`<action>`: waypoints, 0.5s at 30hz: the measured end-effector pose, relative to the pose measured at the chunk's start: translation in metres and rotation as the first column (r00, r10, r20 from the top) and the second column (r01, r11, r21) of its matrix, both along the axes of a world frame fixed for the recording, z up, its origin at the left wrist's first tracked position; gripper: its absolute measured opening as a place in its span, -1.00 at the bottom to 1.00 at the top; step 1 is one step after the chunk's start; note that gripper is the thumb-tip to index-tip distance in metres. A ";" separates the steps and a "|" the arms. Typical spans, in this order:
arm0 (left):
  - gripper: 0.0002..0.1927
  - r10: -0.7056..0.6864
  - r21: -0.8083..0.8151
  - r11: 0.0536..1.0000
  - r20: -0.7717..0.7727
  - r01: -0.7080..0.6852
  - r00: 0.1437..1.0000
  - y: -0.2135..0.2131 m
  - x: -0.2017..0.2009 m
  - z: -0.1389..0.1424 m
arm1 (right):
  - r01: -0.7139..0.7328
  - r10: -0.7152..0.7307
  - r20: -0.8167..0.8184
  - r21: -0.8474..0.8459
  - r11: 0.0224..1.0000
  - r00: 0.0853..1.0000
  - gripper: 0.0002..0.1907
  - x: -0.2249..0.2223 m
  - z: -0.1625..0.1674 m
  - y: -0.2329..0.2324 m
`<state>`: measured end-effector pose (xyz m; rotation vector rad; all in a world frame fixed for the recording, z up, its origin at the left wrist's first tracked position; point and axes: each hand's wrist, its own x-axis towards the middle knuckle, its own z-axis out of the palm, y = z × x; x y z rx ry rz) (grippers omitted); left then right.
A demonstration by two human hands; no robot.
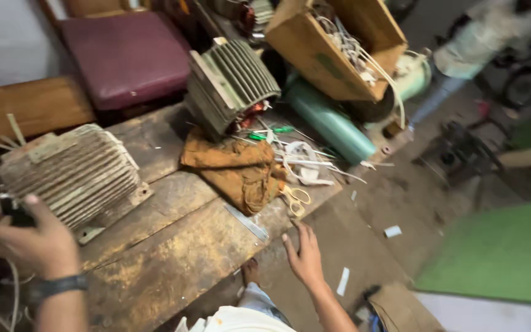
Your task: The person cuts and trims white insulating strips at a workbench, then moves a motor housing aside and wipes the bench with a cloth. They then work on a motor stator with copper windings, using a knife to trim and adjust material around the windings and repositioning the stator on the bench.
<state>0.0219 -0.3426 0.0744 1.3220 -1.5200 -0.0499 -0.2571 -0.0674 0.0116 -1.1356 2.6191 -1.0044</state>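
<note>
My left hand rests against the near end of a dusty finned motor housing at the left of the wooden workbench, fingers around a small dark object there. A dark watch sits on that wrist. My right hand hangs open over the bench's front edge, fingers spread, holding nothing. Closest to it are yellow-handled scissors and a flat metal ruler. A second finned motor housing stands further back, with a crumpled brown cloth in front of it.
White paper strips and a green-handled tool lie beside the cloth. A wooden box of white wire tilts over a green cylinder. A maroon cushioned seat is at back left. Another person stands at far right near green sheeting.
</note>
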 end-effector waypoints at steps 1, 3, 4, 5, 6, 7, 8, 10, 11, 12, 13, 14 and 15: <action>-0.46 -0.015 -0.099 0.995 0.017 0.016 1.000 0.014 -0.007 -0.001 | -0.102 0.100 -0.110 -0.012 0.995 0.989 -0.46 -0.007 0.000 -0.004; -0.61 -0.125 -0.079 0.988 0.078 0.131 0.989 0.047 -0.037 -0.001 | -0.189 0.193 -0.182 0.040 0.981 0.964 -0.42 -0.024 0.003 -0.013; -0.62 -0.211 -0.001 0.977 0.132 0.213 0.968 0.063 -0.058 0.000 | -0.226 0.236 -0.218 0.071 0.972 0.947 -0.41 -0.035 0.005 -0.018; -0.73 -0.380 0.059 0.925 0.211 0.377 0.900 0.074 -0.086 0.002 | -0.236 0.251 -0.257 0.089 0.968 0.933 -0.42 -0.046 0.007 -0.022; -0.56 -0.486 0.185 0.870 0.167 0.457 0.858 0.089 -0.114 0.003 | -0.246 0.266 -0.300 0.104 0.964 0.916 -0.44 -0.058 0.008 -0.027; -0.54 -0.575 0.253 0.809 0.151 0.531 0.804 0.100 -0.142 0.005 | -0.259 0.284 -0.343 0.118 0.959 0.895 -0.46 -0.070 0.009 -0.032; -0.44 -0.635 0.362 0.749 0.156 0.554 0.757 0.110 -0.165 0.007 | -0.285 0.304 -0.374 0.107 0.953 0.876 -0.45 -0.083 0.010 -0.037; -0.24 -0.708 0.479 0.673 0.197 0.563 0.678 0.125 -0.209 0.007 | -0.316 0.328 -0.417 0.099 0.944 0.848 -0.44 -0.105 0.009 -0.043; -0.14 -0.720 0.483 0.670 0.238 0.563 0.652 0.131 -0.229 0.006 | -0.339 0.360 -0.404 0.127 0.932 0.841 -0.41 -0.115 0.009 -0.044; -0.03 -0.728 0.478 0.671 0.280 0.567 0.625 0.135 -0.248 0.004 | -0.360 0.390 -0.399 0.150 0.921 0.830 -0.38 -0.125 0.010 -0.047; -0.19 -0.671 0.471 0.736 0.414 0.486 0.616 0.135 -0.265 0.003 | -0.380 0.414 -0.402 0.166 0.910 0.817 -0.36 -0.135 0.010 -0.049; -0.35 -0.604 0.445 0.796 0.540 0.409 0.587 0.132 -0.283 0.002 | -0.413 0.445 -0.366 0.167 0.896 0.817 -0.34 -0.145 0.011 -0.050; -0.49 -0.534 0.409 0.845 0.652 0.344 0.538 0.131 -0.297 -0.001 | -0.434 0.466 -0.329 0.170 0.885 0.822 -0.32 -0.155 0.011 -0.049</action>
